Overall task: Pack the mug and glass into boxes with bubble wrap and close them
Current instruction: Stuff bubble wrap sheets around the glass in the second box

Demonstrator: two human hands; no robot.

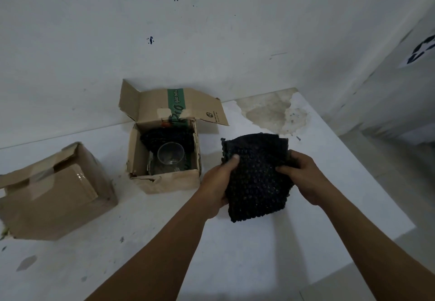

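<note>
Hands [254,178] | both grip black bubble wrap [256,183] | beside open box [164,178]

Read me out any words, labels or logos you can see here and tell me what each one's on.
"gula batu": green band on the open box's flap.
Large dark letters below it: partly hidden, not surely readable.
Small print beside a logo on that flap: too small.
Black marks on the wall paper: cut off, unreadable.
Closed box: none.

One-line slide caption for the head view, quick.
Left hand and right hand grip black bubble wrap beside the open box holding the glass; second box lies left, flaps folded.
</note>
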